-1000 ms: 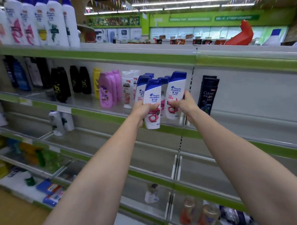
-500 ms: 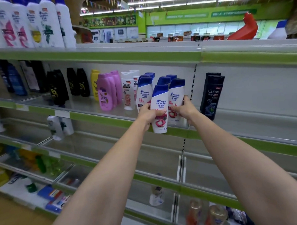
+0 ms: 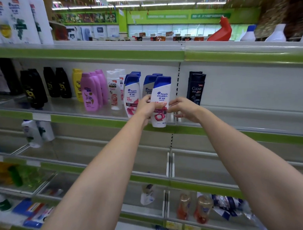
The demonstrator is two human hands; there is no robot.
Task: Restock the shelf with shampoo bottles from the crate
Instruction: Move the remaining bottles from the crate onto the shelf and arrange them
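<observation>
A white Head & Shoulders shampoo bottle [image 3: 161,97] with a blue cap is upright at the front edge of the middle shelf [image 3: 88,119]. My left hand [image 3: 146,108] grips its left side. My right hand [image 3: 186,109] has curled fingers, and its thumb and forefinger meet the bottle's right edge. Right behind it stand two more bottles of the same kind [image 3: 148,87], with another row [image 3: 131,93] to their left. The crate is out of view.
Pink bottles [image 3: 90,93], white Clear bottles [image 3: 113,92] and black bottles [image 3: 36,88] fill the shelf to the left. A black Clear bottle [image 3: 196,86] stands to the right, with bare shelf beyond it. A vertical shelf post [image 3: 178,89] rises just behind my right hand.
The bottle my right hand held now stands on the shelf. My left hand has carried its bottle to the right, in front of it, and my right hand has come onto this front bottle.
</observation>
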